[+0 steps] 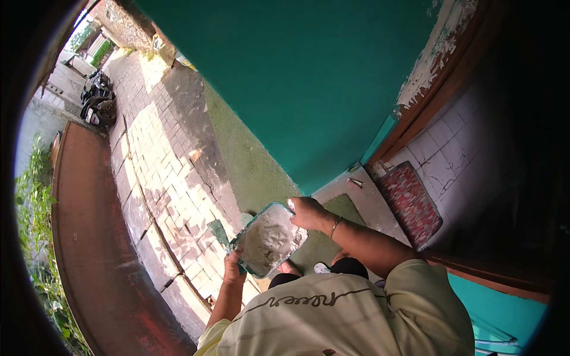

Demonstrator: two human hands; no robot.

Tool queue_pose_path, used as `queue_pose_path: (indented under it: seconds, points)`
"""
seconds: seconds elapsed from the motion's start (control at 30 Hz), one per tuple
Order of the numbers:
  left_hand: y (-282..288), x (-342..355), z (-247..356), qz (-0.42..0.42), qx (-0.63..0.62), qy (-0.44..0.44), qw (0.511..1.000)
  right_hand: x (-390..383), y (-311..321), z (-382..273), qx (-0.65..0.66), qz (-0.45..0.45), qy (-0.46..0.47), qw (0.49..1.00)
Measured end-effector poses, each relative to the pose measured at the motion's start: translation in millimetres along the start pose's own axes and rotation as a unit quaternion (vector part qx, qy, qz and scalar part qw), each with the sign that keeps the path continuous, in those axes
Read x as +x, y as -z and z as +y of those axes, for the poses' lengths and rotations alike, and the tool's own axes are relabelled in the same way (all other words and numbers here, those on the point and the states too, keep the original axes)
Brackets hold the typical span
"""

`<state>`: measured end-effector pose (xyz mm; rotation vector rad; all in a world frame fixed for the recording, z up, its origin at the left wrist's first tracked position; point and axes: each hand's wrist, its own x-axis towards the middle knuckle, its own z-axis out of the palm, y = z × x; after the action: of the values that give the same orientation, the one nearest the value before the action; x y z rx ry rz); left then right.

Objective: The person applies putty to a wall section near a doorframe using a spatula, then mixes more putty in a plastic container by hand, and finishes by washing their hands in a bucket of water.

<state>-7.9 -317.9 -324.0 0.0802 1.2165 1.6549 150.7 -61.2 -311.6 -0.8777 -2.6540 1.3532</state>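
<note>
In front of my body I hold a shallow rectangular tub (254,272) with a teal rim, smeared inside with whitish paste (276,236). My left hand (233,268) is closed on the tub's near left corner. A flat greenish scraper-like piece (218,231) sticks up beside that hand; I cannot tell whether my fingers also grip it. My right hand (307,213) is closed on the far right edge of the tub, with white paste on its fingertips. The undersides of both grips are hidden.
A green wall (285,77) stands ahead, its right edge patched white beside a brown door frame (409,133). A red patterned mat (409,197) lies on the tiles at right. Brick paving (172,196) runs along a low brown wall (98,237). A motorcycle (98,99) is parked far left.
</note>
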Motion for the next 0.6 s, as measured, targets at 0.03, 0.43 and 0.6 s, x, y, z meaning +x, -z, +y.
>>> queue_pose_path:
  seconds: [0.03, 0.43, 0.6]
  points:
    - [5.2, -4.7, 10.6, 0.027, 0.01, -0.021, 0.999, 5.1, -6.6, -10.7, -0.016, -0.002, 0.004, 1.0]
    - [44.2, -52.2, 103.5, 0.224, 0.051, -0.151, 0.961, 41.9, -94.7, -217.1, -0.315, -0.137, 0.231, 0.91]
    - [57.6, -48.3, 92.9, 0.287, -0.02, -0.173, 0.942, 70.9, -108.6, -232.4, -0.345, -0.176, 0.245, 0.889]
